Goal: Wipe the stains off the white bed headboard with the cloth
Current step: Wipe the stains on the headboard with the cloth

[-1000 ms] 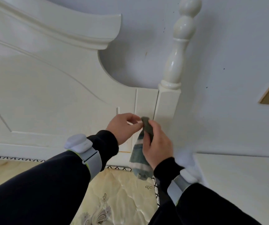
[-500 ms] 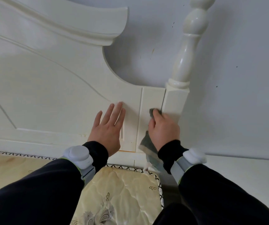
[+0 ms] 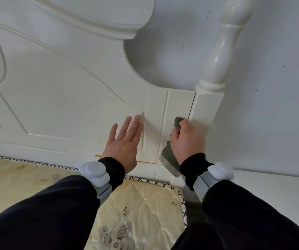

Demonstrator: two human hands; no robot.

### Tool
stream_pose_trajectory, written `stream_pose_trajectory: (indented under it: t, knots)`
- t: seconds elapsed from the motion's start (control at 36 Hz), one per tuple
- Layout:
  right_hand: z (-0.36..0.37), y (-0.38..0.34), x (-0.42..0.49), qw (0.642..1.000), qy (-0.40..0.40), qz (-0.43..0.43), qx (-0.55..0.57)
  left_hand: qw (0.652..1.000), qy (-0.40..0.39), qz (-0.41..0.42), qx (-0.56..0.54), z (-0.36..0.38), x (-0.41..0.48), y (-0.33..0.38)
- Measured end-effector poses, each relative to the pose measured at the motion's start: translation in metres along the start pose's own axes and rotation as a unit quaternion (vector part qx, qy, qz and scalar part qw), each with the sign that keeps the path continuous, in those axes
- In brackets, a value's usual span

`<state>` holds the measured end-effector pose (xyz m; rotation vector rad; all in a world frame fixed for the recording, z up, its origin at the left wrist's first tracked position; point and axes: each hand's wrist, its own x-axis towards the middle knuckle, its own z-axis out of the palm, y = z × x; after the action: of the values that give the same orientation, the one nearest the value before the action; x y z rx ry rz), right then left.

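Up close, headboard looks white, rust-stained.

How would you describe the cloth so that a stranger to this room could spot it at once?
Start at the white headboard and follow it right to the turned post. At the post's square foot the right hand presses a cloth against the narrow panel. It alone is grey-green; the wood around it is white.

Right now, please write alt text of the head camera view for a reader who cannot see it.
A person's right hand holds a grey cloth against a white headboard, beside its turned corner post. The left hand lies flat on the headboard, fingers straight. Below is a cream patterned mattress.
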<state>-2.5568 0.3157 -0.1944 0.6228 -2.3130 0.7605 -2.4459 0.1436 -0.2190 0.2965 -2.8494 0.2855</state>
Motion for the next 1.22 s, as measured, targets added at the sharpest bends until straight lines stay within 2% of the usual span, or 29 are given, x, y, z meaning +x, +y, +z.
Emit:
stream_pose_trajectory:
  t: [0.08,0.17,0.22,0.28,0.39,0.44,0.58,0.69,0.75,0.92,1.03,1.17,1.22]
  knots:
    - [0.008,0.011,-0.014,0.993,-0.098,-0.022,-0.064,1.0,-0.022,0.003,-0.001,0.003,-0.003,0.002]
    - [0.016,0.024,-0.036,0.969,-0.212,-0.018,-0.124,0.999,-0.032,0.004,-0.001,0.005,-0.006,0.004]
    - [0.016,0.025,-0.042,0.963,-0.236,0.0,-0.132,0.999,-0.034,0.006,-0.003,0.008,-0.008,0.005]
    - [0.016,0.021,-0.037,0.97,-0.212,0.016,-0.12,1.0,-0.03,0.008,-0.004,0.011,-0.009,0.006]
    - [0.017,0.009,-0.02,0.995,-0.096,0.033,-0.022,0.999,-0.036,0.007,-0.002,0.014,-0.01,0.006]
    - [0.021,0.008,-0.02,0.998,-0.064,0.023,0.005,0.999,-0.05,0.006,0.007,0.014,-0.01,0.006]
    - [0.036,0.025,-0.039,0.989,-0.109,-0.047,-0.093,0.998,-0.064,0.008,0.019,0.015,-0.016,0.003]
    - [0.042,0.019,-0.04,0.995,-0.092,-0.016,-0.029,0.996,-0.084,-0.006,0.02,0.021,-0.024,-0.005]
    - [0.042,0.011,-0.034,0.998,-0.061,-0.035,-0.006,0.995,-0.095,-0.019,0.017,0.025,-0.027,-0.007]
    - [0.05,-0.012,-0.028,0.995,-0.04,-0.071,-0.056,0.994,-0.105,-0.037,0.0,0.031,-0.032,-0.008]
    - [0.06,-0.028,-0.022,0.99,-0.031,-0.133,-0.047,0.995,-0.097,-0.036,0.003,0.033,-0.029,-0.008]
    - [0.065,-0.055,-0.016,0.983,-0.085,-0.155,-0.049,0.995,-0.088,-0.037,0.005,0.033,-0.025,-0.011]
    - [0.066,-0.053,-0.023,0.969,-0.156,-0.172,-0.081,0.995,-0.093,-0.04,0.005,0.033,-0.025,-0.013]
